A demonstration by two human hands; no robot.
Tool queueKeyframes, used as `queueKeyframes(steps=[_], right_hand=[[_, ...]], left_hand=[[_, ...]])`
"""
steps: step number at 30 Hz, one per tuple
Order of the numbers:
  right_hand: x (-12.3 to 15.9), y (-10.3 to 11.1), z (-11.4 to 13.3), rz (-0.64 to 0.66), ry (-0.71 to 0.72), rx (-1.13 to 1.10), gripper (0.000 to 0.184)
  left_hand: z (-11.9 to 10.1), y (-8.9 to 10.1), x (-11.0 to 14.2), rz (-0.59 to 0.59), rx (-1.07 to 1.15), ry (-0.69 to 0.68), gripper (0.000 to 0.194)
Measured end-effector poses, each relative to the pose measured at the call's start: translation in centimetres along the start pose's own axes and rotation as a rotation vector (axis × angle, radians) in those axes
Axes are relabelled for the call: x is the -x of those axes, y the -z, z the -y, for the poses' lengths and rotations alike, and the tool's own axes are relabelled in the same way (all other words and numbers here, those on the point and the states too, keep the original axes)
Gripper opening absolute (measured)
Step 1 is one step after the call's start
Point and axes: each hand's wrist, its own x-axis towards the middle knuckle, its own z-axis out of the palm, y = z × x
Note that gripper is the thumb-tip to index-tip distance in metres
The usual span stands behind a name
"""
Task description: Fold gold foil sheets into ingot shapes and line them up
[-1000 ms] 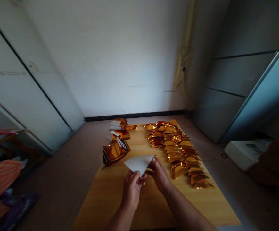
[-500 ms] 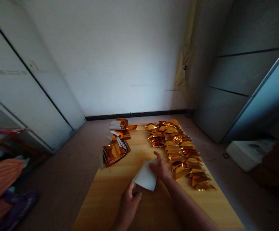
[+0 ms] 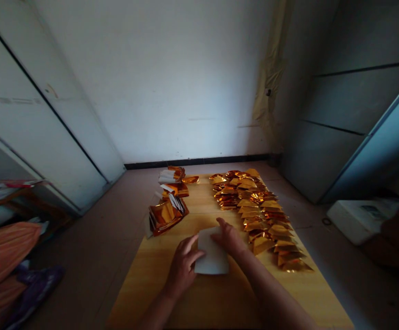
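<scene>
A sheet of paper (image 3: 211, 256), pale side up, is between my hands over the near middle of the wooden table. My left hand (image 3: 185, 261) grips its left edge, the thumb lying on top and the other fingers along the side. At the upper right corner my right hand (image 3: 227, 236) holds the sheet, the thumb over the paper and the index finger stretched past its far edge. The sheet's underside is hidden. Rows of folded gold foil paper pieces (image 3: 254, 208) stand close beyond my right hand.
Stacks of gold foil sheets (image 3: 166, 217) lie at the table's left edge, with one folded gold piece (image 3: 190, 179) farther back. The wooden table (image 3: 158, 284) faces a white wall (image 3: 172, 91). A white box (image 3: 350, 220) sits on the floor at right; orange cloth (image 3: 7, 252) is at left.
My left hand has moved up along the sheet's left edge and laid its thumb on top. The sheet has turned straighter and lies flatter. My right hand stays at its upper right.
</scene>
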Motion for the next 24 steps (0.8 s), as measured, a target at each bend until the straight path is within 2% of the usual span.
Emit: queueKeyframes(steps=[2, 4, 5, 7, 9, 11, 14, 17, 19, 21, 24], right_hand=[[0.7, 1.1, 0.3, -0.019, -0.046, 0.206, 0.044], [1.8, 2.3, 0.5, -0.033, 0.040, 0.262, 0.038], [2.5, 2.9, 0.4, 0.004, 0.153, 0.223, 0.040], [4.0, 3.8, 0.1, 0.166, 0.366, 0.092, 0.049], [5.1, 4.2, -0.5, 0.315, 0.447, 0.004, 0.062], [5.7, 3.9, -1.3, 0.356, 0.408, -0.030, 0.063], [5.3, 2.8, -2.1, 0.261, 0.308, -0.056, 0.039], [4.2, 1.8, -1.7, 0.145, 0.154, -0.047, 0.029], [3.4, 1.3, -0.9, 0.095, 0.052, 0.048, 0.026], [2.7, 1.0, 0.2, 0.054, -0.049, 0.185, 0.022], [2.1, 0.5, 1.5, 0.056, -0.147, 0.345, 0.024]], left_hand=[[0.2, 0.1, -0.3, 0.087, -0.064, -0.073, 0.033], [0.3, 0.1, -0.5, 0.127, -0.084, -0.092, 0.029], [0.3, 0.1, -0.5, 0.136, -0.081, -0.093, 0.028], [0.3, 0.1, -0.7, 0.150, -0.065, -0.092, 0.026], [0.3, 0.2, -1.0, 0.142, -0.045, -0.087, 0.025], [0.4, 0.2, -1.6, 0.126, -0.019, -0.069, 0.022], [0.5, 0.1, -2.4, 0.125, 0.021, -0.004, 0.017], [0.7, -0.6, -3.0, 0.087, 0.056, 0.134, 0.020], [0.8, -1.2, -3.2, 0.021, 0.093, 0.218, 0.028], [0.8, -1.7, -3.3, -0.036, 0.111, 0.289, 0.044], [0.5, -2.3, -3.4, -0.071, 0.081, 0.381, 0.066]])
